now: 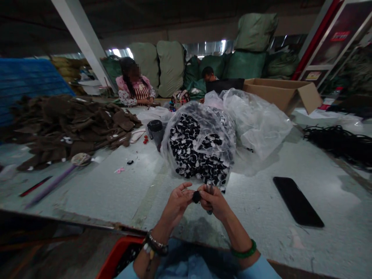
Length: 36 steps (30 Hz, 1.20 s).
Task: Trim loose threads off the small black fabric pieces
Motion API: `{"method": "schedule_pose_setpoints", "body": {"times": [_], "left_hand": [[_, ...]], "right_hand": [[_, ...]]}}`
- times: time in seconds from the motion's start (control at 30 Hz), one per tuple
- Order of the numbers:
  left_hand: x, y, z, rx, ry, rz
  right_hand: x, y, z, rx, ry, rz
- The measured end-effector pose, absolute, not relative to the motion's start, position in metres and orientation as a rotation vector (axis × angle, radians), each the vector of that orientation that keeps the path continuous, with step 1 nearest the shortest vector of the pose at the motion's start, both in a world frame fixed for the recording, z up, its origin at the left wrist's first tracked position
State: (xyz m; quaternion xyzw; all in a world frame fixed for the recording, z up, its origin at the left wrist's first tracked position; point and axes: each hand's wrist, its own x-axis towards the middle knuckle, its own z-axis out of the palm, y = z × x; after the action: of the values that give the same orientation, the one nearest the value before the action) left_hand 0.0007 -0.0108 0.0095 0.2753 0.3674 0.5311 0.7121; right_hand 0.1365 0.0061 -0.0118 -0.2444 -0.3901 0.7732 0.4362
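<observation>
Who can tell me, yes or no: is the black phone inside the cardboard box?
No, the black phone lies on the table, outside the cardboard box.

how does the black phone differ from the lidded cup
The phone lies flat, while the cup stands upright. The phone is a thin slab; the cup is rounded and tall. The phone lies apart, while the cup stands against the plastic bag. Both are dark.
</observation>
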Motion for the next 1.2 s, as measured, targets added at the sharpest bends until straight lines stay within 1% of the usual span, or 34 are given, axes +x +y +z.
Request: {"method": "schedule_pose_setpoints", "body": {"times": [0.07, 0.13, 0.27, 0.33, 0.43, 0.57, 0.8, 0.9, 0.97, 1.07, 1.13, 1.2], "left_hand": [[-0.001, -0.008, 0.011, 0.624, 0.822, 1.098], [0.0, -0.005, 0.01, 0.617, 0.822, 1.098], [0.004, 0.0, 0.006, 0.605, 0.89, 1.305], [0.007, 0.001, 0.005, 0.664, 0.96, 1.407], [0.013, -0.001, 0.003, 0.763, 1.017, 1.497], [0.02, -0.006, 0.002, 0.832, 1.044, 1.507], [0.02, -0.006, 0.001, 1.014, 1.15, 1.418], [0.018, -0.005, 0.003, 1.09, 1.232, 1.404], [0.017, -0.003, 0.004, 1.008, 1.176, 1.38], [0.016, -0.001, 0.001, 0.808, 1.014, 1.344], [0.015, 0.0, -0.001, 0.711, 0.956, 1.334], [0.013, 0.001, -0.003, 0.647, 0.917, 1.313]], "right_hand": [[0.14, 0.012, -0.008, -0.686, -1.112, 1.833], [0.143, 0.016, -0.005, -0.787, -1.229, 1.737], [0.143, 0.012, 0.001, -1.079, -1.31, 1.316], [0.141, 0.007, 0.003, -1.156, -1.37, 1.173], [0.135, -0.001, 0.004, -1.204, -1.445, 1.137], [0.128, 0.0, 0.001, -1.251, -1.437, 1.093], [0.126, 0.001, -0.012, -1.316, -1.673, 0.651], [0.126, -0.001, -0.016, -1.276, -1.73, 0.525], [0.125, -0.001, -0.018, -1.24, -1.694, 0.522], [0.124, 0.001, -0.02, -1.208, -1.596, 0.63], [0.123, 0.003, -0.022, -1.178, -1.485, 0.772], [0.123, 0.005, -0.024, -1.133, -1.312, 1.018]]}}
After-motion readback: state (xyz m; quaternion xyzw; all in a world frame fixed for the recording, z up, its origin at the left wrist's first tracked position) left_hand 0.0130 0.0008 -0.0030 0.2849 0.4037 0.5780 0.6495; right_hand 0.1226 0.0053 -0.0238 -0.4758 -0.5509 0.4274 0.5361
